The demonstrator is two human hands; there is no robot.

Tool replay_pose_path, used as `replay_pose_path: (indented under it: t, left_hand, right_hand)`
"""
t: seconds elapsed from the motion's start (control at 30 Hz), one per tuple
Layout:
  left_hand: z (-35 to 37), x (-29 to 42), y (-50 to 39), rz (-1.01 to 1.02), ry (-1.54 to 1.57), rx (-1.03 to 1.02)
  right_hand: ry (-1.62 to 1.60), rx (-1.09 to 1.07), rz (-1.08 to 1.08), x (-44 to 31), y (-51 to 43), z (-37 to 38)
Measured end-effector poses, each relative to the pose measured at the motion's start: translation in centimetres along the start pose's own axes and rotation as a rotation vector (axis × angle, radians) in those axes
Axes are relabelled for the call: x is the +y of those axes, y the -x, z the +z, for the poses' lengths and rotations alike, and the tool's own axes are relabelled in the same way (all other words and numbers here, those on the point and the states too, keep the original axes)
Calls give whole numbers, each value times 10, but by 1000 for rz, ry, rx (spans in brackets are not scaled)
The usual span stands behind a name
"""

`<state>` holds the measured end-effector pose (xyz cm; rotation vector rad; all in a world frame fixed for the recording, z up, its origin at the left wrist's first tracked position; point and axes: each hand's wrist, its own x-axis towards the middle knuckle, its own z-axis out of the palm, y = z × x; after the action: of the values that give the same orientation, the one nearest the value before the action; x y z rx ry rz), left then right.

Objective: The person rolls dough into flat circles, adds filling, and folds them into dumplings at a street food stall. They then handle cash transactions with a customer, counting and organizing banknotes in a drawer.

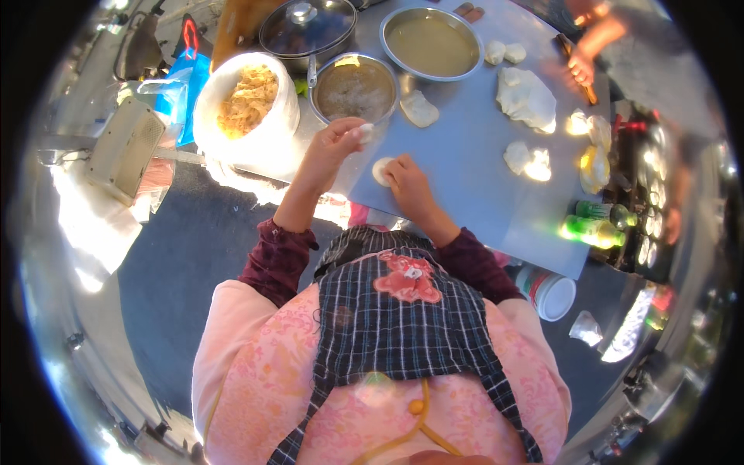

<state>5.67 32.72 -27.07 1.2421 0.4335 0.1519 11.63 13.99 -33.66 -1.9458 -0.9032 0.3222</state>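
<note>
My left hand (332,146) is raised beside a steel bowl of cloudy liquid (356,93), pinching a small white piece of dough (366,133) between thumb and fingers. Low over the metal tabletop (459,174), my right hand (408,179) has its curled fingers on the edge of a flat round of dough (382,171). Whether that round is lifted or lies on the table is hard to tell. A larger flattened piece of dough (419,108) rests right of the bowl.
Behind are a wide basin of liquid (430,43), a lidded pan (308,26) and a tub of yellowish flakes (250,99). Dough lumps (526,99) lie right. Another person's hand (580,67) holds a wooden rolling pin (587,87). Green bottles (593,231) lie at the right edge.
</note>
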Motion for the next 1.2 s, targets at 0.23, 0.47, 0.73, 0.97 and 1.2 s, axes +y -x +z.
replay_pose_path:
  t: [0.23, 0.47, 0.73, 0.97, 1.2]
  left_hand:
    - [26, -30, -1, -2, -33, 48]
    - [84, -35, -17, -84, -334, -37]
    - [153, -134, -95, 833, -1386, -219]
    - [159, -92, -45, 125, -561, -319]
    - [96, -63, -13, -64, -467, -348]
  right_hand:
    - [359, 22, -174, -7, -18, 9]
    - [-194, 364, 73, 46, -63, -113]
    - [733, -256, 175, 163, 16, -235]
    - [-84, -83, 391, 63, 19, -177]
    - [-887, -83, 557, 23, 40, -115]
